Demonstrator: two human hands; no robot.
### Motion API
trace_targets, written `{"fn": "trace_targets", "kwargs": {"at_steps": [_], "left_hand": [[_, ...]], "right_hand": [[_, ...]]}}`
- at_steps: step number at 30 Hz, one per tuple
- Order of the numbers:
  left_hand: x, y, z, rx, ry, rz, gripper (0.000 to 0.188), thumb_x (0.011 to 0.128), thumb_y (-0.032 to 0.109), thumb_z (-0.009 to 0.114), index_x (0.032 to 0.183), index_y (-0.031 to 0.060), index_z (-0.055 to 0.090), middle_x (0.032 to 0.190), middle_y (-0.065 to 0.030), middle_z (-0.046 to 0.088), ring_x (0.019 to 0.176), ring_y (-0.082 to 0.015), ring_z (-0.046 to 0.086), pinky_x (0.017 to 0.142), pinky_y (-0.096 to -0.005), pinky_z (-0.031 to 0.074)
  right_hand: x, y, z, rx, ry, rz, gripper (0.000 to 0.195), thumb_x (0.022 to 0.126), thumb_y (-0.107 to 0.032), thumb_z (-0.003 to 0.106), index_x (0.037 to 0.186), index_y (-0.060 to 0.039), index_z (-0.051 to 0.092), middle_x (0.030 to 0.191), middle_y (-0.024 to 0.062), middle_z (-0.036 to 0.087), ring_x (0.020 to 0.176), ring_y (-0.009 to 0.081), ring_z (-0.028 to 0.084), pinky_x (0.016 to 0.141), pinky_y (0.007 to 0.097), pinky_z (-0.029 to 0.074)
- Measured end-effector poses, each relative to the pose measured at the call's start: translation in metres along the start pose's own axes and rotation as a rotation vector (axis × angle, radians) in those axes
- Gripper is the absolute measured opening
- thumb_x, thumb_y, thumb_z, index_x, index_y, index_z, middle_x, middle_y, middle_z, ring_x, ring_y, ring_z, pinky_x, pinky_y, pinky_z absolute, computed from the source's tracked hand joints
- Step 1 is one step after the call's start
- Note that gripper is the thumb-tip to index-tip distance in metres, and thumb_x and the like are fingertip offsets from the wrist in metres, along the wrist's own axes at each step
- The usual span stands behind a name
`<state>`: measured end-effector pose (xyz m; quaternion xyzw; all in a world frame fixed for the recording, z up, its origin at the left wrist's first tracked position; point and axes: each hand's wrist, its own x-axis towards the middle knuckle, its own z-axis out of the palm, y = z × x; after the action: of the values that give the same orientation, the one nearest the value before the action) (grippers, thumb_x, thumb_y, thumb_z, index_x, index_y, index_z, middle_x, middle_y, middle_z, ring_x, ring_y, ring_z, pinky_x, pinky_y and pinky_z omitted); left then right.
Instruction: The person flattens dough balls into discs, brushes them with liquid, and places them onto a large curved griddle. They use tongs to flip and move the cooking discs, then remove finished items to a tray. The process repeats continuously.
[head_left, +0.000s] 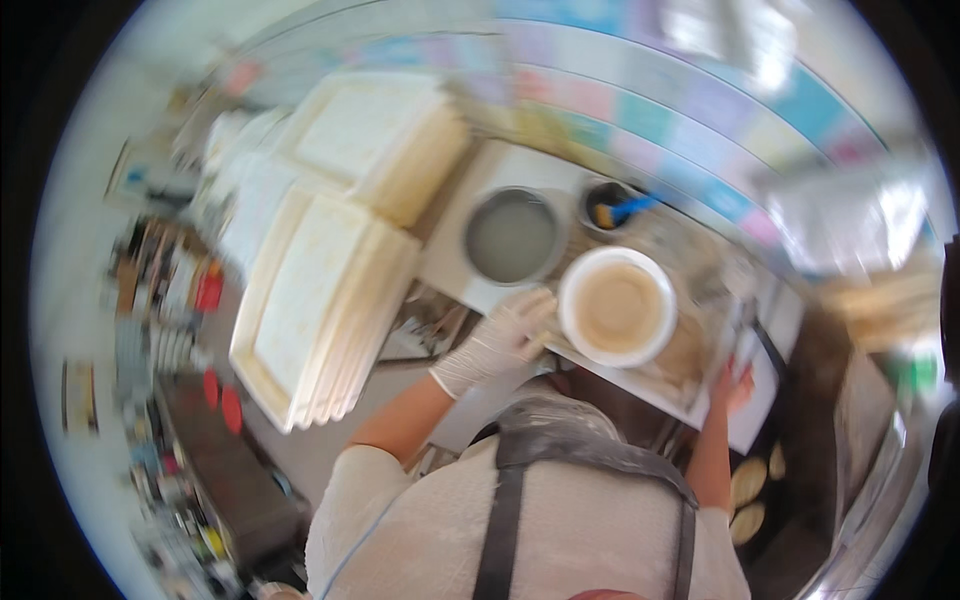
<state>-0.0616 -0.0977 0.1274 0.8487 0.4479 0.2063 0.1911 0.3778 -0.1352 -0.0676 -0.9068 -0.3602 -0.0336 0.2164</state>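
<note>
My left hand (517, 330), in a thin whitish glove, is beside a white round tub (570, 330) of tan batter-like content, its fingers close to the rim; whether they touch it is not clear. My bare right hand (736, 386) is at the table's right part, below the blurred handle of a tool (766, 345); blur hides whether it holds anything. Behind my left hand stands a round metal pot (512, 236) of cloudy greyish liquid. A smaller dark container (606, 206) holds a blue-handled brush (634, 205).
Stacked pale trays (322, 300) rise at the left, with another stack (375, 135) behind. A dark surface at the right bears several round flat dough pieces (748, 482). Pastel tiles (645, 116) cover the wall. Red stools (232, 409) stand by a brown table (225, 465) far left.
</note>
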Motion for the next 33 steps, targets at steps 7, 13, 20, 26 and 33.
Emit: {"fn": "trace_targets", "kwargs": {"at_steps": [7,13,20,26,33], "left_hand": [[-0.208,-0.132,-0.21,0.562,0.525,-0.89,0.022,0.08,0.017,0.057,0.099,0.0041,0.059,0.1,-0.0169,0.058,0.094,-0.0313,0.054,0.085,-0.0387,0.042],[-0.187,-0.136,-0.169,0.408,0.296,-0.855,0.028,0.081,0.028,0.055,0.092,0.003,0.061,0.098,-0.0179,0.058,0.092,-0.0338,0.055,0.079,-0.0393,0.045],[-0.141,-0.105,-0.209,0.403,0.087,-0.986,0.026,0.076,0.022,0.057,0.089,-0.0008,0.058,0.09,-0.0196,0.058,0.089,-0.0357,0.054,0.077,-0.0414,0.043],[-0.115,-0.099,-0.29,0.538,0.035,-0.552,0.02,0.072,0.014,0.062,0.082,-0.0018,0.057,0.086,-0.017,0.057,0.091,-0.0326,0.051,0.073,-0.039,0.044],[-0.05,-0.261,-0.338,0.864,-0.028,-0.42,0.01,0.07,0.007,0.057,0.079,0.0061,0.057,0.131,-0.0028,0.041,0.099,-0.0246,0.05,0.079,-0.0338,0.048]], "right_hand": [[-0.043,-0.064,-0.007,0.622,-0.566,-0.223,0.04,0.083,-0.015,0.055,0.122,-0.0055,0.047,0.089,0.0081,0.058,0.08,0.0175,0.056,0.071,0.0316,0.046],[0.001,-0.213,0.038,1.016,-0.704,-0.376,0.035,0.087,-0.023,0.053,0.117,-0.0051,0.048,0.081,0.0053,0.057,0.068,0.01,0.051,0.063,0.0236,0.044],[0.004,-0.289,0.013,1.26,-1.028,0.131,0.037,0.088,-0.025,0.053,0.12,-0.0068,0.047,0.077,0.0013,0.052,0.069,0.0089,0.049,0.061,0.0202,0.041],[-0.001,-0.212,0.009,1.097,-0.865,0.243,0.031,0.088,-0.022,0.051,0.116,-0.0096,0.051,0.073,-0.0009,0.055,0.06,0.0054,0.049,0.055,0.0178,0.041],[-0.01,-0.202,-0.002,1.043,-0.83,0.159,0.029,0.087,-0.02,0.052,0.112,-0.0049,0.054,0.073,0.0019,0.058,0.059,0.0057,0.05,0.054,0.0182,0.042]]}}
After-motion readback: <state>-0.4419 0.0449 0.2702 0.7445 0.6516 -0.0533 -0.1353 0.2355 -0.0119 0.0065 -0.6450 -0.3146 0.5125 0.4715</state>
